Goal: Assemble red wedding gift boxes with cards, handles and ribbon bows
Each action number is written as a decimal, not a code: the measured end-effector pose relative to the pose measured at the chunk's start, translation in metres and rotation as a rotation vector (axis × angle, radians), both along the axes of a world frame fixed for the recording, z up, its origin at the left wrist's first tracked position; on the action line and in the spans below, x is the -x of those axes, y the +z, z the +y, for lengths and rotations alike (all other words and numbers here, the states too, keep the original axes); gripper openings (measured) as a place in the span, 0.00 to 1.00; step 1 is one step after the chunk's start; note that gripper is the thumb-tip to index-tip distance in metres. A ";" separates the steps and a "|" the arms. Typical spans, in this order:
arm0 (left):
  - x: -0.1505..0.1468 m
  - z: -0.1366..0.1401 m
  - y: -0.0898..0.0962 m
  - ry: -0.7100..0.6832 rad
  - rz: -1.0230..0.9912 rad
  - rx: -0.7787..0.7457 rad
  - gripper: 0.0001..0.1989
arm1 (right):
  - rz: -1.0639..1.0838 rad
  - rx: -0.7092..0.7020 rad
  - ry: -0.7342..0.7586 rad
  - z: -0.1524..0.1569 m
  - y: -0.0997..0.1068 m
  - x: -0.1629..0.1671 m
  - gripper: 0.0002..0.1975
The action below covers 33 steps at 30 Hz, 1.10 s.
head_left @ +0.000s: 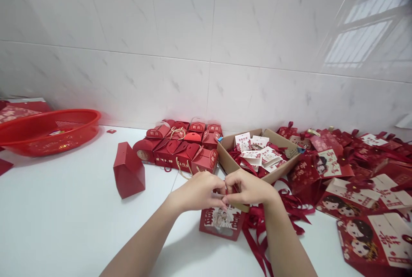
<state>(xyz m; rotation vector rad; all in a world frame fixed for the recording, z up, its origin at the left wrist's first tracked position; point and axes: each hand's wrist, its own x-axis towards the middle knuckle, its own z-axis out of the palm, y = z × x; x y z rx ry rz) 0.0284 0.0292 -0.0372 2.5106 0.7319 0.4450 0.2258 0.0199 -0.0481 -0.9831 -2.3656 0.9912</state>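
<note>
A red gift box (222, 223) with white figures, red characters and a clear window on its front stands on the white table before me. Just above its top, my left hand (206, 189) and my right hand (246, 188) meet, fingertips pinched together. A bit of dark red between them looks like ribbon; my fingers hide most of it. The top of the box is also partly covered by my hands. Beside my right forearm lies a tangle of loose red ribbons (257, 225).
Several small red boxes (183, 148) stand in rows near the wall. A cardboard box (222, 152) holds white tags. Many decorated red boxes (370, 234) crowd the right. On the left are a plain red box (128, 172) and a red plastic basket (80, 133).
</note>
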 end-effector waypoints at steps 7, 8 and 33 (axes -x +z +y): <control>0.015 0.008 0.009 -0.016 -0.025 0.022 0.05 | 0.054 -0.026 0.022 0.001 0.002 0.014 0.11; 0.018 0.010 0.010 -0.013 -0.022 0.031 0.05 | 0.060 -0.035 0.013 0.001 0.002 0.017 0.11; 0.051 0.023 0.021 0.197 0.047 0.143 0.07 | 0.251 -0.330 -0.409 -0.012 0.017 0.002 0.05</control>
